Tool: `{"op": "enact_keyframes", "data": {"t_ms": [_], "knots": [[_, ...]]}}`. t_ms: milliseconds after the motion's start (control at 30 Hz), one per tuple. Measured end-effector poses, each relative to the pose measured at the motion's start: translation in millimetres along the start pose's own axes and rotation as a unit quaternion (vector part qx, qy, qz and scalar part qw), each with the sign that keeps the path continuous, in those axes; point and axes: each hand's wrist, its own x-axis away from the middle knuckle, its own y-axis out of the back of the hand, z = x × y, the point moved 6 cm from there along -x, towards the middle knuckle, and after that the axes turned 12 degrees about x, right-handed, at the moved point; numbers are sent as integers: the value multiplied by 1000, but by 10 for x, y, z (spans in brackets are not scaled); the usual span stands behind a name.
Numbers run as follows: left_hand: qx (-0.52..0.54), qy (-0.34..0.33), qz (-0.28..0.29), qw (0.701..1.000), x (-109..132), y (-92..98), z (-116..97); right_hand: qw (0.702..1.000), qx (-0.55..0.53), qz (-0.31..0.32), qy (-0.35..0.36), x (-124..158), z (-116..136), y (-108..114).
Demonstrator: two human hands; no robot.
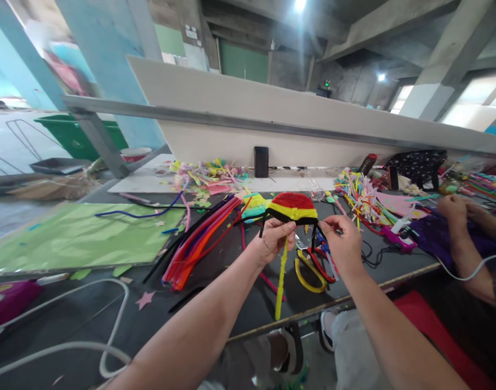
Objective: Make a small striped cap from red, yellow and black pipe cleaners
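My left hand [277, 238] is closed on a half-round pipe-cleaner piece [292, 201], banded red, yellow and black, held above the table. Black ends hang from both sides of it, and a yellow stem [281, 281] hangs below. At its right side, my right hand [340, 238] pinches a black pipe-cleaner end. Below the hands lie yellow-handled scissors [309, 273] and a red-handled tool [324, 265], partly hidden. Behind the piece, to its left, sits a yellow and turquoise pipe-cleaner piece [253, 205]. A bundle of red, orange, purple and black pipe cleaners [194, 238] rests left of my left hand.
A green sheet [81, 235] covers the table's left part, near a magenta glue gun [12, 303] and white cord. A phone [261, 162] leans against the back board. Colourful pipe-cleaner pieces [211, 172] are heaped behind. A co-worker's hands [455, 211] are at the right, near another glue gun [399, 238].
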Motion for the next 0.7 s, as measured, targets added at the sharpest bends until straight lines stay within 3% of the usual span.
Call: {"op": "enact_keyframes", "data": {"t_ms": [167,267,700], "knots": [[-1,-37,-41,998,6,-2,12,987,112,-35,107,61,185,19],[-8,-56,-42,998,16,-43,5,979,147,-36,135,89,218,-46],[-19,-47,-37,998,33,-87,0,974,206,16,98,3,241,-133]]}}
